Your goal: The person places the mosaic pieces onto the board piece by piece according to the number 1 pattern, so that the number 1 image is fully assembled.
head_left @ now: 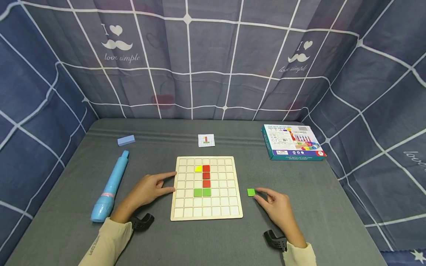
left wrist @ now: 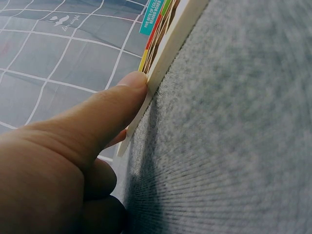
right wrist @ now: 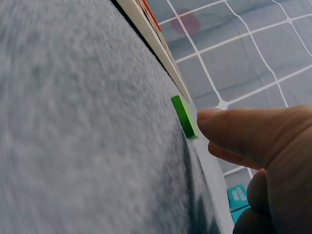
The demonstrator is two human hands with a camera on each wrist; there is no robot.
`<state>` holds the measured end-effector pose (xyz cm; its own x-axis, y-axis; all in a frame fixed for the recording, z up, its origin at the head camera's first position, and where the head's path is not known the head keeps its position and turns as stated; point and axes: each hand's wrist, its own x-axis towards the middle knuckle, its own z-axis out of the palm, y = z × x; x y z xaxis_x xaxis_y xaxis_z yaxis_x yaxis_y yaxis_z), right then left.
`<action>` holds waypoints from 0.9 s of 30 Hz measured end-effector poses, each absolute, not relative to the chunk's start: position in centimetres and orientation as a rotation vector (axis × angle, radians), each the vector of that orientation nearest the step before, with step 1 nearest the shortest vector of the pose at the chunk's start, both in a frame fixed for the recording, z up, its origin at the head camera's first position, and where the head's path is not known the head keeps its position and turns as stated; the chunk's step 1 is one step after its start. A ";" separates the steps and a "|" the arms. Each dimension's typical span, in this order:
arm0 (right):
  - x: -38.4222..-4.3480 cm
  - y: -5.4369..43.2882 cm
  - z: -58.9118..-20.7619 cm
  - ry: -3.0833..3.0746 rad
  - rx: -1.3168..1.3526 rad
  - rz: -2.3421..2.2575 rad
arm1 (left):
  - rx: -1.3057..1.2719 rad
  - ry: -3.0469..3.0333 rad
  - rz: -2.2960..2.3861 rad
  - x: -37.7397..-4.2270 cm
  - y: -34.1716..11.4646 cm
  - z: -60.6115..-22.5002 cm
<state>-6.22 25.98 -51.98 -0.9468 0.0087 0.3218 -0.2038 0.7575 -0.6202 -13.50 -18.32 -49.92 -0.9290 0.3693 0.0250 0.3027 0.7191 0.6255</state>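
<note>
A wooden grid board [head_left: 186, 213] lies flat on the table. On it sit a yellow piece [head_left: 198, 169], several red square tiles [head_left: 206, 176] in a column, and two green tiles [head_left: 198, 192] below them. My left hand [head_left: 150, 189] touches the board's left edge with extended index finger and thumb; its other fingers are bent under. To the right of the board, a loose green tile [head_left: 251, 192] lies on the cloth. The index finger and thumb of my right hand [head_left: 275, 207] are at its right side. In the right wrist view a small gap shows between thumb and tile [right wrist: 184, 117].
Behind the board lies a small pattern card [head_left: 206, 140]. A boxed game [head_left: 293, 142] is at the back right. On the left are a light-blue bottle-shaped object [head_left: 111, 188] and a blue block [head_left: 126, 140]. Grid-patterned curtains [head_left: 213, 88] enclose the table.
</note>
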 end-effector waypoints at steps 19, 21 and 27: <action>-6.2 25.7 -51.6 -2.765 0.155 0.931 | 0.573 2.828 0.996 -13.5 -18.3 -49.8; -6.2 25.7 -51.6 -2.769 0.156 0.915 | 0.579 2.830 1.000 -13.5 -18.4 -49.9; -6.3 25.7 -51.6 -2.783 0.151 0.903 | 0.569 2.830 1.002 -13.5 -18.3 -49.9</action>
